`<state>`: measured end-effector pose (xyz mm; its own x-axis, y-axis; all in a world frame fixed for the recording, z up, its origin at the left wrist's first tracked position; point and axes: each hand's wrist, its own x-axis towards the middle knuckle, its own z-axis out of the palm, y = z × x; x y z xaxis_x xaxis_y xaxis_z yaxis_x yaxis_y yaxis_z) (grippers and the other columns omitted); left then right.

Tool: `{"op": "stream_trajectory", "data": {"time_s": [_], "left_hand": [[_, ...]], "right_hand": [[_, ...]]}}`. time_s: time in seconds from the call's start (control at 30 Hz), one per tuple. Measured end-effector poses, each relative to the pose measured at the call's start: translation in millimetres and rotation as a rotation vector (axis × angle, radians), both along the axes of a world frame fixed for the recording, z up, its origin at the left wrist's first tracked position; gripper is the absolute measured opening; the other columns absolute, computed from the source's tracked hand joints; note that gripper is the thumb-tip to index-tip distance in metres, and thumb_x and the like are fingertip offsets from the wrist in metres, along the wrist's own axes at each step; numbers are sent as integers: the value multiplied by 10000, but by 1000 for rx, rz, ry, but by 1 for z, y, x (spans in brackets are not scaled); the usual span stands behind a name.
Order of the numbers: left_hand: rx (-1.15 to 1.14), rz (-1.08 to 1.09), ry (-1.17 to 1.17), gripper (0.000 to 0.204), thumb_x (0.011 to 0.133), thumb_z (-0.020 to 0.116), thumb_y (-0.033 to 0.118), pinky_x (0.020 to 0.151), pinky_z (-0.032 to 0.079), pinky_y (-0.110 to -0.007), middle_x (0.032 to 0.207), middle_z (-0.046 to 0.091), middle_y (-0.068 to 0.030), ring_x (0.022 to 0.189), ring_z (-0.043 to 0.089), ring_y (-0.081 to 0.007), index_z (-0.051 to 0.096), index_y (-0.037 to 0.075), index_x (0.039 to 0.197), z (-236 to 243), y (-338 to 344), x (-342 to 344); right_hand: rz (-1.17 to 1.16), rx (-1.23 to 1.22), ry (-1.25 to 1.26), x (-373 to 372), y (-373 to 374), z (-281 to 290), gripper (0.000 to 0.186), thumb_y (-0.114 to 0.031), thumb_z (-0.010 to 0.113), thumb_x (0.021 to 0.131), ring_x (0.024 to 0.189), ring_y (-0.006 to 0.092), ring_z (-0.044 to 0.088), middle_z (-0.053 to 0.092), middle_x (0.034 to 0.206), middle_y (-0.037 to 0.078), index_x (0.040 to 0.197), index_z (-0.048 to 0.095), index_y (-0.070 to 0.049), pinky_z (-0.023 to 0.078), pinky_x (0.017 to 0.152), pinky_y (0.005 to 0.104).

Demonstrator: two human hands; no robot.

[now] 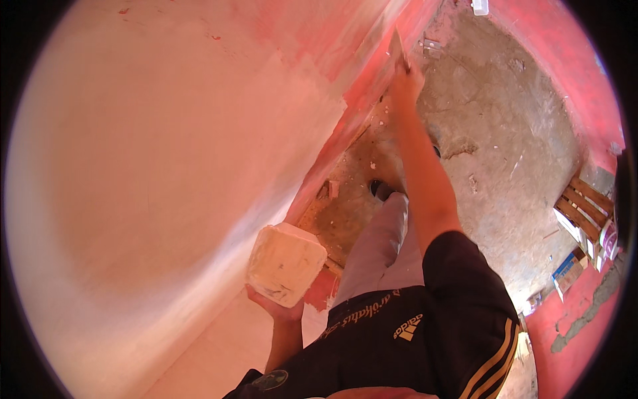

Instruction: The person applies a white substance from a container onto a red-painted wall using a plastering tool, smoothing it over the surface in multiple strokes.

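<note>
The scraper sits at the far reach of the right hand, and on my feed I see that hand's fingers closed around its near end. Its blade points away from the body, long axis leaning slightly left, just beside the pink strip low on the wall; I cannot tell whether the two touch. Well apart, close to the body, the left hand has its fingers grasping a pale square tub by its near side. I judge the right hand nearer the strip's far end; from the scraper, the tub lies back and left.
</note>
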<state>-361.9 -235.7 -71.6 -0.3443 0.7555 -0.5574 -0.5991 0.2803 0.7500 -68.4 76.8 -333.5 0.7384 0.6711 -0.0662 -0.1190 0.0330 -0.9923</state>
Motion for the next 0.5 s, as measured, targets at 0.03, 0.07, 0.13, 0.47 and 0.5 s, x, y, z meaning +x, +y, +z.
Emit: {"op": "stream_trajectory", "data": {"time_s": [0.03,0.07,0.13,0.47,0.5], "left_hand": [[0,1,2,672,975,295,619,1095,382,-453,1446,433,-42,1344,417,-245,376,159,1459,1,-1,0],[0,0,-28,679,973,290,625,1098,379,-453,1439,436,-43,1339,421,-248,373,160,1460,1,-2,-1],[11,3,-62,686,970,285,632,1100,375,-454,1432,439,-45,1333,426,-250,369,160,1462,-1,0,-4],[63,-1,91,658,972,323,609,1064,423,-452,1411,461,-50,1303,456,-268,388,152,1442,3,25,10],[46,10,86,659,970,330,609,1065,421,-452,1405,468,-50,1295,465,-270,393,152,1440,3,29,13]], "right_hand": [[-28,35,70,3,19,-2,212,-9,545,908,875,129,600,675,909,33,1072,673,27,488,796,294],[-28,37,69,-9,15,-7,212,-9,545,908,875,129,600,675,909,33,1072,673,27,488,796,294],[177,-143,-307,-53,-1,-16,259,10,569,879,907,167,616,683,956,49,1115,674,3,499,824,313],[359,107,11,-75,-116,-35,345,34,501,925,986,137,604,673,1123,48,1229,649,-32,488,805,291],[210,114,-191,-36,-80,-37,305,15,511,933,923,127,594,672,1034,23,1200,657,-3,484,786,281]]}}
